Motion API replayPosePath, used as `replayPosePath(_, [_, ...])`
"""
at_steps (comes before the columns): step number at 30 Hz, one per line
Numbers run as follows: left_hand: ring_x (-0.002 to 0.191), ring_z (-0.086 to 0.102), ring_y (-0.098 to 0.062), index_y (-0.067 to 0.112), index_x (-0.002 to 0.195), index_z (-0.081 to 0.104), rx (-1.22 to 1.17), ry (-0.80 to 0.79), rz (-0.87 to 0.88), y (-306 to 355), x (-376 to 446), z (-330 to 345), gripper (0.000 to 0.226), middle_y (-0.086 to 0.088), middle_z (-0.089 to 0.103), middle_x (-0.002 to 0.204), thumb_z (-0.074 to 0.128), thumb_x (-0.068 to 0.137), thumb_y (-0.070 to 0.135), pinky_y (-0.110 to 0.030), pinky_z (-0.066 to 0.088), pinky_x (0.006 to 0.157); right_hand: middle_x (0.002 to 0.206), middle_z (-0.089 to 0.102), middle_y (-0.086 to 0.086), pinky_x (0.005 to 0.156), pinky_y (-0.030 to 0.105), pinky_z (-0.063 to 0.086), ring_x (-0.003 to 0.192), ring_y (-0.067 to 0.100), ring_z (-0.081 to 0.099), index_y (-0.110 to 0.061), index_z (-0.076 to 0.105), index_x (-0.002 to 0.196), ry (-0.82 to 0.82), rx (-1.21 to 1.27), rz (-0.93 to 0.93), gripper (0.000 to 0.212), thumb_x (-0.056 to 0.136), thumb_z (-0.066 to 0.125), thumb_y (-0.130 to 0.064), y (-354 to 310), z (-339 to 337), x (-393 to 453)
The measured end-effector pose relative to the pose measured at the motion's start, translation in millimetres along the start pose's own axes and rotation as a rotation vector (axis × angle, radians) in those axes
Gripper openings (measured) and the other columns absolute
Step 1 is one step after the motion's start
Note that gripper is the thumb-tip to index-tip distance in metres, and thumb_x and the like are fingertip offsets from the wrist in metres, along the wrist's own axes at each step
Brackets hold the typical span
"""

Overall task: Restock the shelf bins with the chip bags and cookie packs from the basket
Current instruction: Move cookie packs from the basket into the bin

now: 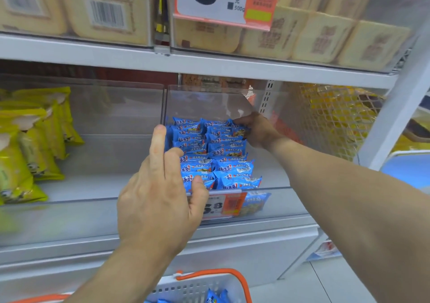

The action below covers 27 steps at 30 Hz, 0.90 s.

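Orange-handled basket (197,286) at the bottom edge holds blue cookie packs (217,297); left hand (160,200), fingers straight, presses packed rows (216,160) in the clear bin (274,200), while right hand (256,130) pinches a back-row pack (237,128)

Blue cookie packs (216,153); yellow bags (30,144); orange-handled basket (186,288).

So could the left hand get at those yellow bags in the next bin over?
Probably yes. The left hand hovers open at the blue cookie packs, and the yellow bags lie in the open-topped bin to its left, though a clear divider stands between.
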<state>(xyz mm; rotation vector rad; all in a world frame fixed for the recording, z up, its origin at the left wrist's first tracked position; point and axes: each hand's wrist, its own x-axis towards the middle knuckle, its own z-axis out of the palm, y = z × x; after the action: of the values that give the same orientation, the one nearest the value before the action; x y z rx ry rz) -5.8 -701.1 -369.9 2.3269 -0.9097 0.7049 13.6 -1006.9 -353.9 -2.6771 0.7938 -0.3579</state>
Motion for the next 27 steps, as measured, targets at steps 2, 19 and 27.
replayPosePath(2, [0.076, 0.064, -0.032, 0.013, 0.100, 0.055, 0.003, 0.009, 0.005, 1, 0, 0, 0.036, -0.011, 0.038, 0.153, 0.043, 0.083, 0.042, -0.033, 0.041, 0.053, 0.138, 0.056, 0.002, 0.099, 0.039, 0.053, 0.118, 0.027, 0.059, -0.034, 0.062, 0.131, -0.028, -0.025, 0.008, 0.061, 0.087, 0.057, 0.008, -3, -2, 0])
replayPosePath(19, [0.127, 0.044, -0.037, 0.004, 0.111, 0.056, -0.234, 0.085, 0.193, -10, -26, -38, 0.036, -0.019, 0.046, 0.137, 0.057, 0.080, 0.022, -0.045, 0.037, 0.105, 0.087, 0.068, -0.005, 0.076, 0.015, 0.047, 0.076, 0.000, 0.062, -0.012, 0.070, 0.098, 0.126, 0.329, -0.293, 0.028, 0.084, 0.056, 0.008, -55, -72, -149])
replayPosePath(27, [0.091, 0.055, -0.013, 0.029, 0.099, 0.056, -0.338, -0.820, -0.009, -82, -162, -52, 0.019, 0.010, 0.054, 0.099, 0.056, 0.082, 0.021, -0.029, 0.043, 0.083, 0.076, 0.065, -0.001, 0.065, 0.022, 0.047, 0.068, 0.012, 0.059, -0.019, 0.058, 0.080, -0.464, 0.129, -0.590, 0.017, 0.081, 0.073, -0.011, -128, 7, -264])
